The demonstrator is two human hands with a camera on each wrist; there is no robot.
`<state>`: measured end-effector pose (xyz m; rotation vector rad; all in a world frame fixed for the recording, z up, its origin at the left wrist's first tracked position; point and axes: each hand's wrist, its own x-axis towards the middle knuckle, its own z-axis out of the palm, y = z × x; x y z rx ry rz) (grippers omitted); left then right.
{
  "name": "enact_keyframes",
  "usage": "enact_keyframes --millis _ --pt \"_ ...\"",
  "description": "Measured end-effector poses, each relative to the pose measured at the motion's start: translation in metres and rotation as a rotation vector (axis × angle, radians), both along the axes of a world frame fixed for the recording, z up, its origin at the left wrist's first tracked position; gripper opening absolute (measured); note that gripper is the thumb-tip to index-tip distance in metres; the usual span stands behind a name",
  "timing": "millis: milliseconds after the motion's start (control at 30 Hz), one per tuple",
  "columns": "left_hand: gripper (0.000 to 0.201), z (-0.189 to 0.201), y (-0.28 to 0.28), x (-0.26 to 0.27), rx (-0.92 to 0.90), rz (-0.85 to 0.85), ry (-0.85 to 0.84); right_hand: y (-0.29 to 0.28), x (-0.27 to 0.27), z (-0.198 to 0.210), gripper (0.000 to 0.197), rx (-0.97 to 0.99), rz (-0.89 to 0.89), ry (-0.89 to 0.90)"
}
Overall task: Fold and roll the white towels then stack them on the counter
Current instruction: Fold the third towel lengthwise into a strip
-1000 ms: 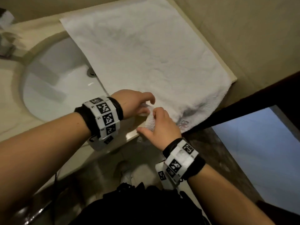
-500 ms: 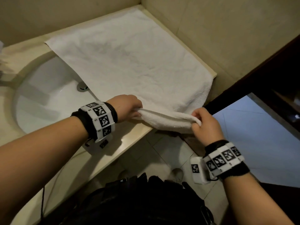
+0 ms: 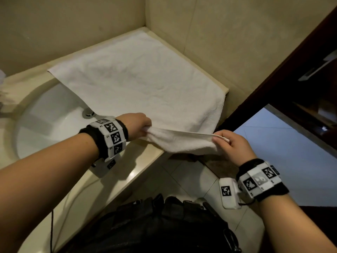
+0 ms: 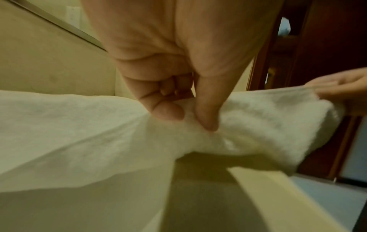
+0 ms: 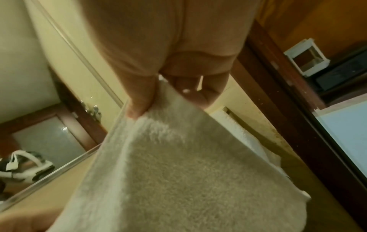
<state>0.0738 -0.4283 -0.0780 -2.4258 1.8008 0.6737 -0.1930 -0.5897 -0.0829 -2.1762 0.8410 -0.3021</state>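
A white towel [image 3: 138, 83] lies spread flat on the beige counter [image 3: 145, 157], reaching into the corner of the walls and partly over the sink. Its near edge is lifted off the counter's front. My left hand [image 3: 136, 126] pinches the near left corner; in the left wrist view thumb and forefinger of that left hand [image 4: 188, 114] squeeze the towel [image 4: 79, 133]. My right hand [image 3: 228, 145] pinches the near right corner past the counter's front edge, and the hem runs taut between both hands. In the right wrist view the towel [image 5: 168, 172] hangs from the right hand [image 5: 151, 108].
A white oval sink [image 3: 45, 121] with a metal drain [image 3: 88, 113] is sunk in the counter at the left. Beige tiled walls [image 3: 218, 33] close the corner. A dark wooden door frame [image 3: 273, 79] stands at the right. Floor tiles [image 3: 182, 179] lie below.
One second ago both hands were together at the near edge. The right hand has slid right along the hem to the corner, and the edge is now stretched and lifted.
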Motion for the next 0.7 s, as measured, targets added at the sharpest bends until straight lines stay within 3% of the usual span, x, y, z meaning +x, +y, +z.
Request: enact_keyframes --millis 133,233,333,500,700 --pt "0.018 -0.006 0.005 0.017 0.146 -0.001 -0.089 0.002 -0.012 0.000 0.010 0.143 -0.061 0.011" --pt "0.022 -0.004 0.005 0.031 0.138 0.048 -0.101 0.003 -0.017 -0.006 0.012 0.264 -0.123 0.134" --pt "0.026 0.003 -0.006 0.039 0.095 0.086 -0.070 0.003 -0.018 -0.016 0.014 0.413 -0.168 0.132" --pt "0.029 0.031 -0.052 0.050 -0.073 0.107 0.033 -0.026 -0.022 -0.028 0.016 0.329 -0.308 0.078" --pt "0.029 0.061 -0.153 0.058 -0.259 0.006 -0.024 -0.099 -0.016 -0.028 0.019 0.186 -0.629 -0.147"
